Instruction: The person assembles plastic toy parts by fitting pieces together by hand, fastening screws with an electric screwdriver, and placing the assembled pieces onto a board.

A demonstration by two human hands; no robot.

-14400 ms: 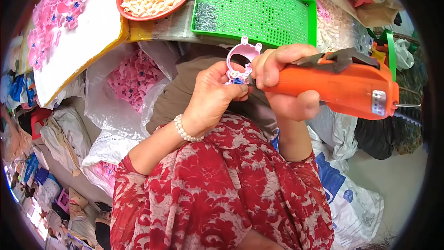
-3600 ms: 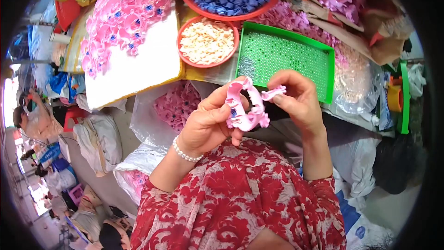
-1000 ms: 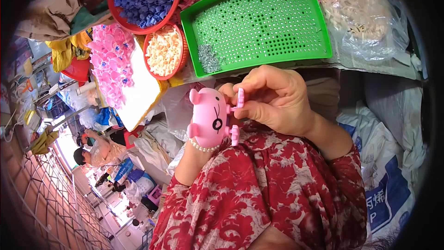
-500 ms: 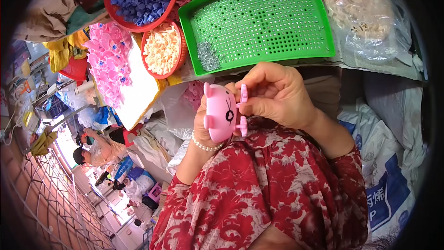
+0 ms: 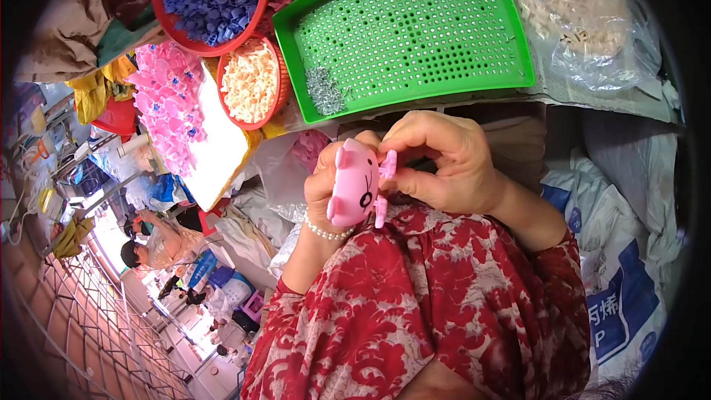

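L fingers (image 5: 366, 136) curled & partly hidden, R fingers (image 5: 424, 126) pinched, forearms (image 5: 527, 209) angled in.

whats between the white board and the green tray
The small red basket of cream pieces lies between the white board and the green tray, in the head view.

Hands (image 5: 450, 163) holding pink toy (image 5: 353, 184), green tray (image 5: 404, 44) beyond

Bright overall; white board (image 5: 220, 137) glares; edges bowed, corners black.
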